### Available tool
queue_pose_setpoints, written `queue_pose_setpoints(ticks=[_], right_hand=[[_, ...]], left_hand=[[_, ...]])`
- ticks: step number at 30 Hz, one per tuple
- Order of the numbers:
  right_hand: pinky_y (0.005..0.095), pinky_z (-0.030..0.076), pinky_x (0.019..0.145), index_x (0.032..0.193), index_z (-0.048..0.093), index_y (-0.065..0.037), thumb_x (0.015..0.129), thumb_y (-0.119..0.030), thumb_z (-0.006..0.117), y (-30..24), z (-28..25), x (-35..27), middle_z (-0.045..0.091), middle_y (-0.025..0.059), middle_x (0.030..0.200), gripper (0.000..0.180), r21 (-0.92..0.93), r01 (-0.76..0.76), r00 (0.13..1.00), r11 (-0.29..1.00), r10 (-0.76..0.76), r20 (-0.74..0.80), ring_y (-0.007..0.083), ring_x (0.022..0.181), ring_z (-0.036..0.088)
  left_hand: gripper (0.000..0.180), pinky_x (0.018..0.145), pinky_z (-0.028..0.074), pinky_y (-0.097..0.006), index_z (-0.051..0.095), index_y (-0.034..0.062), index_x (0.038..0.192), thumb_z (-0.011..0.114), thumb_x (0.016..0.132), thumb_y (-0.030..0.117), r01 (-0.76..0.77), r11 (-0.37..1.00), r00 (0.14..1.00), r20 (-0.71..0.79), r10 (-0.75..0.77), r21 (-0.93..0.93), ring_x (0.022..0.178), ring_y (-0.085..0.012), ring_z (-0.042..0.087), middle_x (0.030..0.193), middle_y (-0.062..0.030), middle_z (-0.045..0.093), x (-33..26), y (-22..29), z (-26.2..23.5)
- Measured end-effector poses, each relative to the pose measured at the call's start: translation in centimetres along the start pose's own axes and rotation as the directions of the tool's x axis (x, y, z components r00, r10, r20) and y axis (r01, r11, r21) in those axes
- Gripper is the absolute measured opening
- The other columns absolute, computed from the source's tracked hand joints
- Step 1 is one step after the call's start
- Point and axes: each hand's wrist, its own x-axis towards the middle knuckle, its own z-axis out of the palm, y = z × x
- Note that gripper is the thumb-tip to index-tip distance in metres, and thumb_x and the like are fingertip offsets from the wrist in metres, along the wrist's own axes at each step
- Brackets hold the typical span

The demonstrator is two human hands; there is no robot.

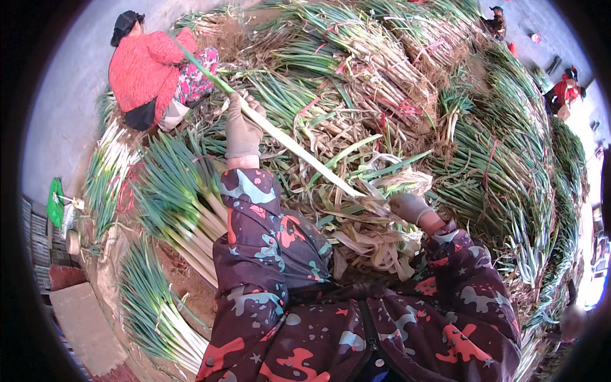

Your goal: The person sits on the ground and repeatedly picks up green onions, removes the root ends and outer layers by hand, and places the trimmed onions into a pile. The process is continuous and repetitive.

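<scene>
I hold one long green onion [286, 137] stretched between both gloved hands. My left hand [242, 129] grips its stalk near the green upper end, arm reaching forward. My right hand [409, 206] grips the root end, close to my body. The stalk runs diagonally from upper left to lower right, white in the middle. Below it, in my lap, lies a heap of pale peeled skins and dry leaves [372, 245]. My sleeves are dark purple with red and teal patches.
Cleaned onion bundles [181, 204] lie stacked to my left. A huge pile of uncleaned, tied onions [407, 83] fills the front and right. A person in a red jacket [143, 70] sits at upper left; other people are at the far right. Crates [41, 242] stand at the left edge.
</scene>
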Motion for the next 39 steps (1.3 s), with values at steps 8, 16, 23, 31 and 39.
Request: queue_pose_setpoints(ticks=[8, 16, 23, 31, 39], right_hand=[[0.0233, 0.047, 0.077, 0.134, 0.044, 0.003, 0.09, -0.037, 0.066, -8.3, -1.0, 0.8, 0.057, 0.0018, 0.101, 0.063, 0.996, 0.068, 0.952, -0.063, -0.294, -0.084, 0.01, 0.086, 0.056], [0.0173, 0.043, 0.065, 0.134, 0.047, 0.001, 0.094, -0.043, 0.059, -17.6, -1.9, 2.2, 0.061, -0.0007, 0.089, 0.06, 0.928, 0.341, 0.94, 0.148, -0.067, -0.335, 0.0048, 0.079, 0.055], [0.0237, 0.044, 0.07, 0.124, 0.056, 0.003, 0.098, -0.018, 0.054, -14.8, 5.4, -7.5, 0.058, -0.0013, 0.091, 0.034, 0.821, 0.187, 0.982, 0.539, -0.069, -0.178, 0.0074, 0.08, 0.051], [0.0173, 0.022, 0.046, 0.125, 0.058, 0.0, 0.098, -0.017, 0.053, -10.9, 6.7, -1.5, 0.046, -0.0093, 0.067, 0.032, 0.957, 0.081, 0.98, 0.279, 0.153, -0.128, 0.0, 0.052, 0.032], [0.04, 0.046, 0.089, 0.104, 0.064, 0.0, 0.087, -0.018, 0.064, -6.8, 8.4, 7.7, 0.064, 0.0167, 0.104, 0.024, 0.302, 0.323, 0.881, 0.897, -0.168, -0.441, 0.034, 0.101, 0.058]], left_hand=[[0.029, 0.059, 0.05, -0.03, 0.052, 0.0079, 0.103, 0.055, 0.096, 0.036, -0.075, 0.997, 0.997, 0.011, 0.075, 0.037, 0.069, -0.0162, 0.054, 0.078, -0.0044, 0.054, -0.3, -0.3, -0.3], [0.025, 0.053, 0.039, -0.024, 0.054, 0.0039, 0.099, 0.055, 0.096, 0.029, 0.188, 0.979, 0.982, -0.009, -0.189, -0.083, 0.057, -0.0085, 0.045, 0.074, -0.0006, 0.049, 1.1, -2.7, -1.8], [0.017, 0.055, 0.041, -0.023, 0.05, 0.0073, 0.091, 0.053, 0.097, 0.023, -0.117, 0.993, 0.993, 0.004, 0.117, -0.026, 0.057, -0.0085, 0.042, 0.069, 0.0027, 0.043, 0.0, 3.6, -8.2], [0.03, 0.054, 0.038, -0.019, 0.049, 0.0029, 0.114, 0.053, 0.098, 0.028, -0.085, 0.991, 0.996, -0.005, 0.085, -0.103, 0.063, -0.0067, 0.041, 0.088, -0.0041, 0.047, -15.5, 17.0, -6.0], [0.027, 0.074, 0.047, -0.03, 0.056, 0.0088, 0.121, 0.051, 0.098, 0.022, 0.222, 0.279, 0.635, -0.355, 0.686, 0.934, 0.087, -0.0182, 0.057, 0.097, -0.0071, 0.058, -37.5, 32.1, -18.1]])
